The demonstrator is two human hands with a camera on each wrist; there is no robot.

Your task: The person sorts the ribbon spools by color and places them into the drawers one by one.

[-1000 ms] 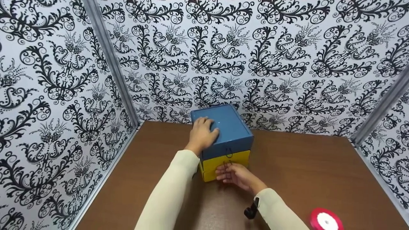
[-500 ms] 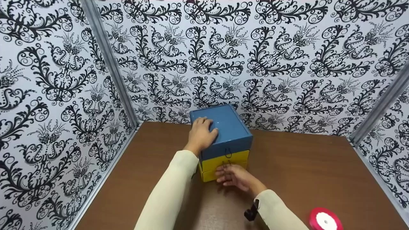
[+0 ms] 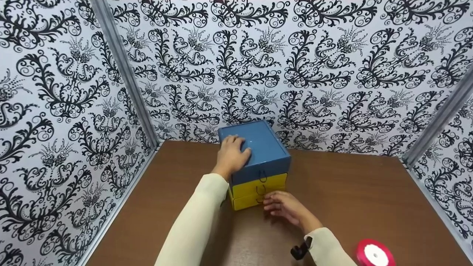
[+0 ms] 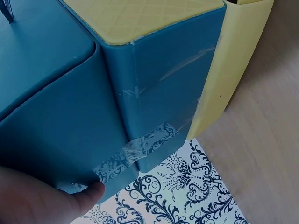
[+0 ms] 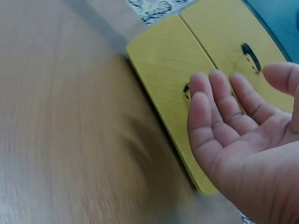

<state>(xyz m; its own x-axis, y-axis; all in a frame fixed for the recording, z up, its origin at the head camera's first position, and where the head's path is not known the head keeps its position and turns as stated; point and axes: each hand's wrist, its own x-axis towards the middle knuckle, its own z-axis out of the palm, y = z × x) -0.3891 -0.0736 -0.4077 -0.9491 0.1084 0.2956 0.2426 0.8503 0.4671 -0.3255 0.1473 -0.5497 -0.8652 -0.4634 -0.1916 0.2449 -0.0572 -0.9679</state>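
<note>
A small drawer box stands on the table, with a blue top (image 3: 264,142), a blue drawer front and two yellow drawer fronts (image 3: 244,201) below it. Each front bears a dark loop pull (image 3: 262,177). My left hand (image 3: 232,155) rests on the left side of the blue top, fingers spread over it. Clear tape (image 4: 135,149) crosses the blue side by a fingertip in the left wrist view. My right hand (image 3: 286,207) is palm up with loosely bent fingers, just in front of the lowest yellow drawer. In the right wrist view its fingers partly hide the lowest pull (image 5: 187,90).
A red ribbon spool (image 3: 375,253) with a white centre lies at the near right of the brown table (image 3: 343,192). Walls with a black-and-white scroll pattern (image 3: 258,66) stand behind and at both sides. A black strap end (image 3: 300,251) hangs from the right cuff.
My right hand has drawn back to the right from the yellow fronts, so the loop pulls now show. The left hand has stayed on the blue top.
</note>
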